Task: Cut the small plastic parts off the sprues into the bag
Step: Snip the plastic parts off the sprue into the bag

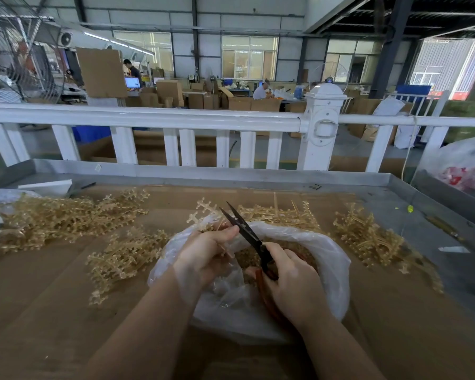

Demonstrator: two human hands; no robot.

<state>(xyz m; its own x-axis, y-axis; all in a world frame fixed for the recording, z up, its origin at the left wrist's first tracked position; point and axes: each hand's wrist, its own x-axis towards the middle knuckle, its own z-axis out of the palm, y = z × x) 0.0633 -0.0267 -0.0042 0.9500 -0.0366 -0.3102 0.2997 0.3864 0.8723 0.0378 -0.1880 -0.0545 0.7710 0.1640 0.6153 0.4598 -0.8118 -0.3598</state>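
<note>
left hand [207, 252] pinches a tan sprue [203, 215] over the clear plastic bag [327, 259]; right hand [291, 281] grips black-bladed scissors [243, 226], blades slightly parted. best cut close to each brittle cross-shaped part, above the bag mouth. more sprues [66, 218] lie on cardboard.

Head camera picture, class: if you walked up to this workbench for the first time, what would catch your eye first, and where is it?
First, the black scissors, blades open over the clear plastic bag at centre; the right hand holds their handles while the left hand holds a sprue at the bag's mouth. Next, the heaps of tan sprues: a big one at far left, another at right. Behind the bench runs a white railing.
</note>
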